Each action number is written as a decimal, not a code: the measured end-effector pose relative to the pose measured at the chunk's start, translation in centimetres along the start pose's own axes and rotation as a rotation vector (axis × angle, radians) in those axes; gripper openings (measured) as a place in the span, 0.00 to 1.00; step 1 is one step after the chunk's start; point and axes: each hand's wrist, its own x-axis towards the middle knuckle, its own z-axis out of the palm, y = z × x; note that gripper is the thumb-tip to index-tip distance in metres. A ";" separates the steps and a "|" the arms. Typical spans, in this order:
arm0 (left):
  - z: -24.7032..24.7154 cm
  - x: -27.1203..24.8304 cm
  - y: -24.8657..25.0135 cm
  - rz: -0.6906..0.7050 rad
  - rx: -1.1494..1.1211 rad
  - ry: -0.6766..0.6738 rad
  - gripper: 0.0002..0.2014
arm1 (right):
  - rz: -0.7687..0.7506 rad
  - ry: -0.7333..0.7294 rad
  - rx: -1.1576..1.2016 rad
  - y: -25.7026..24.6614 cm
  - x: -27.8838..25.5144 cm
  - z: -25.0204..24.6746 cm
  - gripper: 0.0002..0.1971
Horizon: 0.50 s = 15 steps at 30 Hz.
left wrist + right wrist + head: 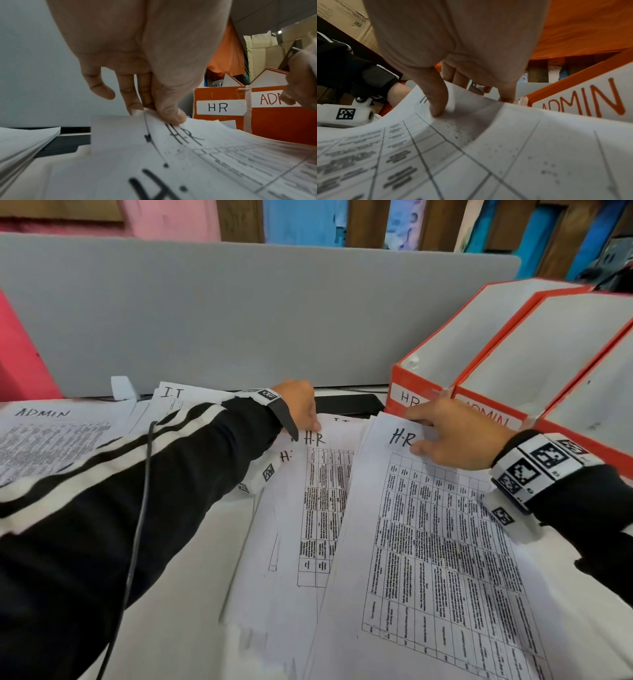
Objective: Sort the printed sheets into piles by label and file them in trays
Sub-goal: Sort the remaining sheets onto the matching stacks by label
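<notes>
The H-R sheets [424, 542] lie fanned across the desk's right half, top edges toward the back, just in front of the HR tray [416, 395]. The right hand [455, 436] pinches the upper sheet's top edge – thumb on the face, fingers curled behind – bowing the thin paper upward. The left hand [301, 407] pinches the top corner of the next H-R sheet [181, 135], thumb on top. To do this well, I would square the limp, slippery sheets into one stack before lifting, then slide them edge-first into the stiff orange-and-white card tray – not the ADMIN tray [493, 414] beside it.
</notes>
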 end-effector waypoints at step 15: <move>-1.5 -2.8 1.1 0.099 0.089 0.166 0.05 | -0.025 -0.001 -0.022 -0.5 0.9 0.5 0.13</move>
